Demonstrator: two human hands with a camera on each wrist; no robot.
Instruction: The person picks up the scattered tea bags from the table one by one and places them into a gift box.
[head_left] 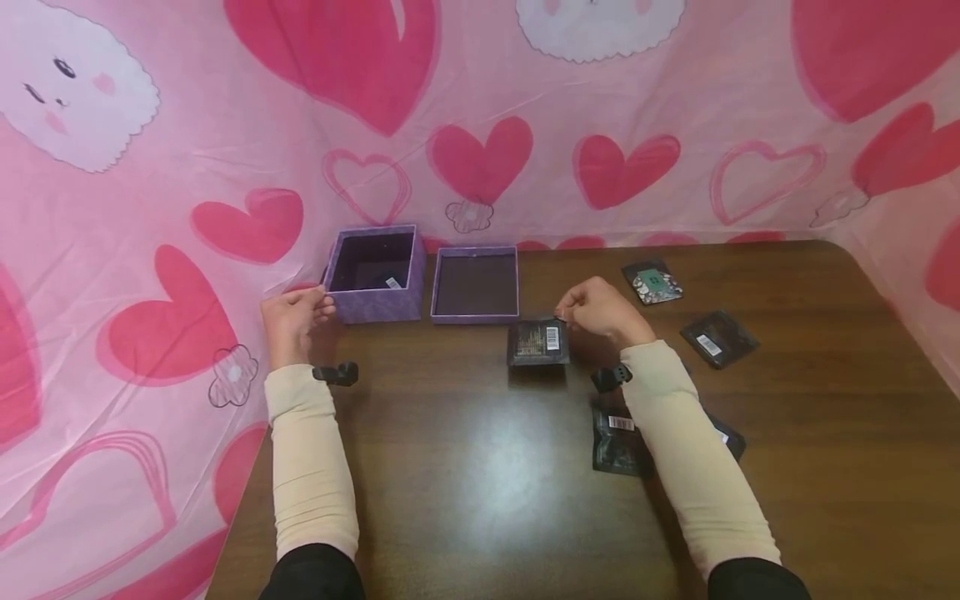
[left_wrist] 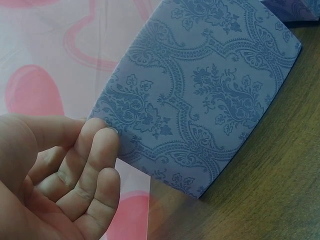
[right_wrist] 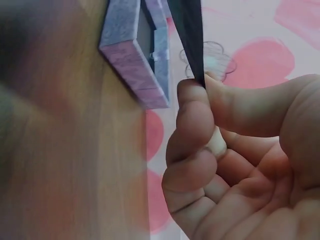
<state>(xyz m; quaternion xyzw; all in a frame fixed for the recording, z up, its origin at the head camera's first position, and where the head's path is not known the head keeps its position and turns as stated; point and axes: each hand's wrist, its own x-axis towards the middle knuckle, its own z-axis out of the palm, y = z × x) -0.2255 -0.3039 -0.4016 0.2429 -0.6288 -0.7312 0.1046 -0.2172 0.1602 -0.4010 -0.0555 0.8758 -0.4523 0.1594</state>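
At its near left corner, my left hand [head_left: 296,321] pinches the rim of an open purple box [head_left: 378,307]. In the left wrist view, thumb and fingertips meet at the edge of the box's patterned wall [left_wrist: 195,100]. Inside the box a small white label [head_left: 392,283] shows against the dark interior. Between thumb and index finger, my right hand [head_left: 600,308] pinches the edge of a flat black packet [head_left: 536,343] with a barcode label, held above the table. The right wrist view shows this packet [right_wrist: 192,35] edge-on in the fingertips.
Right of the box lies its purple lid [head_left: 476,319], inner side up. More black packets lie on the wooden table [head_left: 450,467]: one with a green label [head_left: 652,282], a barcoded packet [head_left: 720,339], another packet [head_left: 617,454] and one partly hidden under the right forearm. Pink heart-patterned cloth [head_left: 525,208] hangs behind.
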